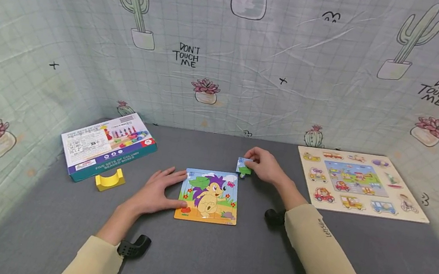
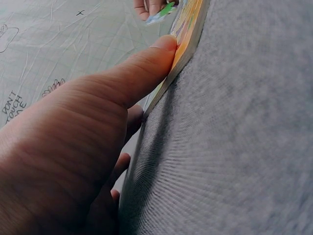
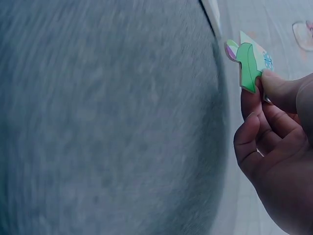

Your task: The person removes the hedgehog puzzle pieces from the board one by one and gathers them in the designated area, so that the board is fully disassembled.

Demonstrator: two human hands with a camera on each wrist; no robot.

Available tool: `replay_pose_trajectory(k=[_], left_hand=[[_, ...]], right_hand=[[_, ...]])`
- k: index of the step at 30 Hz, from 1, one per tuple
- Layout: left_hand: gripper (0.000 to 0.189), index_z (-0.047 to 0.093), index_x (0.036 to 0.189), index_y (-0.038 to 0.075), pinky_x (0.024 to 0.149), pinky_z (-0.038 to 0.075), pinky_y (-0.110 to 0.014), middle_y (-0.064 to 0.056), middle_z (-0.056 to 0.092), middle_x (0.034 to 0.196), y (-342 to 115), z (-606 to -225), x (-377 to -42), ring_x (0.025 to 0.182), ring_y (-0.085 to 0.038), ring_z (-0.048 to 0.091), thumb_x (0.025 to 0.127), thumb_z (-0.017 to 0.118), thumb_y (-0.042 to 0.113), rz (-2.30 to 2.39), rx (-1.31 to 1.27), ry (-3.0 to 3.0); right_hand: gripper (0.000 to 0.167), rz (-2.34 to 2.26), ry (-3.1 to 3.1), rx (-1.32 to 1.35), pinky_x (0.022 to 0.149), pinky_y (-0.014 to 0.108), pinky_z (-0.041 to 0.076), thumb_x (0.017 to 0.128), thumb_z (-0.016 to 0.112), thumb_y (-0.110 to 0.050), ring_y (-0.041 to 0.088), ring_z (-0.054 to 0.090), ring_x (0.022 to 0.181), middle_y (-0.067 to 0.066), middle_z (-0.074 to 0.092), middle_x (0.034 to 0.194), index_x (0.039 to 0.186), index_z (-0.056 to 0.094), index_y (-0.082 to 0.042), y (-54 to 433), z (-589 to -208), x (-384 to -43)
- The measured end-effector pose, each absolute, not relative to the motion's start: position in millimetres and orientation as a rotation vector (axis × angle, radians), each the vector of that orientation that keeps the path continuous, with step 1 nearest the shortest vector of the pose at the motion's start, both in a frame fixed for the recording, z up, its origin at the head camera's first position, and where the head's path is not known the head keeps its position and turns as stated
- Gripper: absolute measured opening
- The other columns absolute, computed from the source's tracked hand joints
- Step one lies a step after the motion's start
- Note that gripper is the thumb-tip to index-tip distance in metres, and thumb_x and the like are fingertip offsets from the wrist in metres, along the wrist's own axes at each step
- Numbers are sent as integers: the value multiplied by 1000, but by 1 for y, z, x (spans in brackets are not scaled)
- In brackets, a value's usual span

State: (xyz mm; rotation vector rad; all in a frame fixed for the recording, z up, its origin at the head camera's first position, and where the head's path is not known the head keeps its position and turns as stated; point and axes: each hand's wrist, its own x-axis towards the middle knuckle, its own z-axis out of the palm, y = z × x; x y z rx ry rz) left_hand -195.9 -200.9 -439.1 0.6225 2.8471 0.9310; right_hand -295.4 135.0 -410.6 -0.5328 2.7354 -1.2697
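Our right hand point(image 1: 265, 165) pinches a piece point(image 1: 243, 164); our spread left hand point(image 1: 153, 193) touches the puzzle point(image 1: 210, 198). From here, perhaps we're fitting it; that needs gentle turning.

The head view is evenly bright, with faint sheen on the creased cactus-print curtain point(image 1: 269, 101) and soft shadow beside the right sleeve point(image 1: 329, 262). Both wrist views are dimmer; in the right, the puzzle piece point(image 3: 248, 68) looks crisper than the bluish gray tabletop point(image 3: 112, 122), probably out of focus.

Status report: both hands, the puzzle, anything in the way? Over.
Right grip pinching loose piece, near upper right corner of hedgehog puzzle. Left grip touching its left side. No obstruction seen between piece and puzzle.
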Motion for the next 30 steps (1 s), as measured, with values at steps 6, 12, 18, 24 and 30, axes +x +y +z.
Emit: replay_pose_trajectory(k=[6,12,18,24,30], left_hand=[[88,47,153,13,118,7,-62,-6,40,159,-201,-439,-196,151,-35,17,81,80,52,934,604,2833],[88,45,154,14,118,6,-63,-7,38,160,-201,-438,-197,151,-36,16,83,78,53,908,584,2825],[87,45,154,14,117,6,-64,-9,37,160,-200,-440,-198,151,-37,15,84,76,53,905,572,2823],[85,45,153,12,118,6,-63,-8,39,159,-201,-440,-198,151,-37,16,84,78,50,924,608,2823],[85,45,153,12,117,7,-63,-8,39,159,-201,-440,-198,151,-38,17,85,78,50,933,622,2822]], right_hand=[[12,-1216,2754,-495,81,40,45,100,62,-6,26,56,89,13,62,96,109,62,3,142,-417,-299],[12,-1166,2783,-496,82,42,46,101,62,-7,28,55,90,13,61,97,107,63,3,142,-420,-302],[8,-1134,2815,-504,80,40,45,101,61,-6,27,53,88,12,60,95,104,64,0,141,-418,-301],[15,-1095,2810,-462,88,43,46,100,63,-8,29,54,95,15,61,103,112,64,3,140,-421,-302],[30,-1028,2785,-529,94,48,46,96,71,-12,32,56,104,19,61,114,119,64,6,143,-418,-302]])
